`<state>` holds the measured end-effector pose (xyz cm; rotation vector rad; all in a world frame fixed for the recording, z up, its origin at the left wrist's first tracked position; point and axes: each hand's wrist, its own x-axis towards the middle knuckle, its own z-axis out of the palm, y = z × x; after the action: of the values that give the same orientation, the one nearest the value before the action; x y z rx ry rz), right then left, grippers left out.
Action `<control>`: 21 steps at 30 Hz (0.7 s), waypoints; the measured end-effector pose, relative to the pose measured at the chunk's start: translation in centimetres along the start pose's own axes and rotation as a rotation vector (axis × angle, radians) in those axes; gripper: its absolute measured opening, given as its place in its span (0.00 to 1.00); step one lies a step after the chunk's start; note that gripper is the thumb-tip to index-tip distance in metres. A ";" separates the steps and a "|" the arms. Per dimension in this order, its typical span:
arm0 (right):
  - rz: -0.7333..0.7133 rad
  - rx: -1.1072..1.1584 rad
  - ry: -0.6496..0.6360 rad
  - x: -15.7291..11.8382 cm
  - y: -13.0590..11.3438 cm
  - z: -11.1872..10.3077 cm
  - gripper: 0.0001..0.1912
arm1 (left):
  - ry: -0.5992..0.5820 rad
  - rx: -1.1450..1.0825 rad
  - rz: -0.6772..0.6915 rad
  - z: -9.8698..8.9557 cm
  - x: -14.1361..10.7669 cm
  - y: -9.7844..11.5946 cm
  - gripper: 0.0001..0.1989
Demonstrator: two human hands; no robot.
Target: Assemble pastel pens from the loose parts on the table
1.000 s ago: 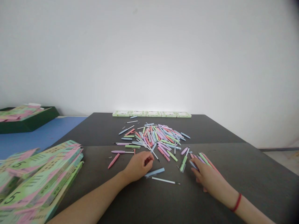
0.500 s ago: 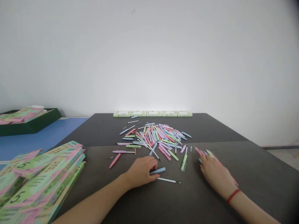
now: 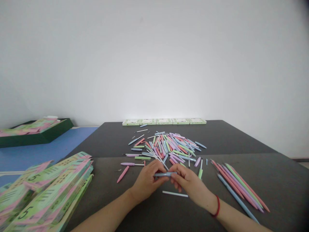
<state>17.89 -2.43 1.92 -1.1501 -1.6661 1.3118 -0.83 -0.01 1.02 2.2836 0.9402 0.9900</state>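
Observation:
Between finger and thumb, my left hand (image 3: 149, 179) grips a blue pen barrel (image 3: 162, 174) that lies level above the dark table. My right hand (image 3: 188, 182), with a red cord at the wrist, pinches the right end of the same barrel. Just below the hands a white refill (image 3: 175, 194) lies on the table. Beyond them spreads a heap of pink, green, purple and blue pen parts (image 3: 169, 145) mixed with white refills. To the right, several long pens (image 3: 241, 187) lie side by side, a blue one (image 3: 238, 198) nearest.
A row of flat pale green boxes (image 3: 155, 121) stands at the table's (image 3: 116, 135) far edge. Stacked printed packets (image 3: 55, 190) cover the near left. A dark green tray (image 3: 48, 137) of pink and green packets rests on a blue surface (image 3: 72, 141).
My right hand has left the row of long pens and come across to my left hand, onto the blue barrel. The view has shifted slightly, and both hands now meet at the barrel.

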 end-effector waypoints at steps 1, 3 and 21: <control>0.016 0.070 0.009 0.4 0.3 0.1 0.08 | 0.035 -0.070 -0.022 0.0 -0.1 -0.1 0.06; 0.020 0.211 0.050 0.8 1.0 0.0 0.10 | 0.079 -0.176 -0.089 0.0 -0.1 -0.5 0.08; 0.178 0.616 -0.008 0.8 3.1 0.5 0.12 | 0.210 -0.303 -0.211 -1.1 0.3 -0.4 0.05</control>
<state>17.81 -1.62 -1.18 -0.9230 -1.0520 1.7762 -1.66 0.65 1.62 1.8188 1.0130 1.2030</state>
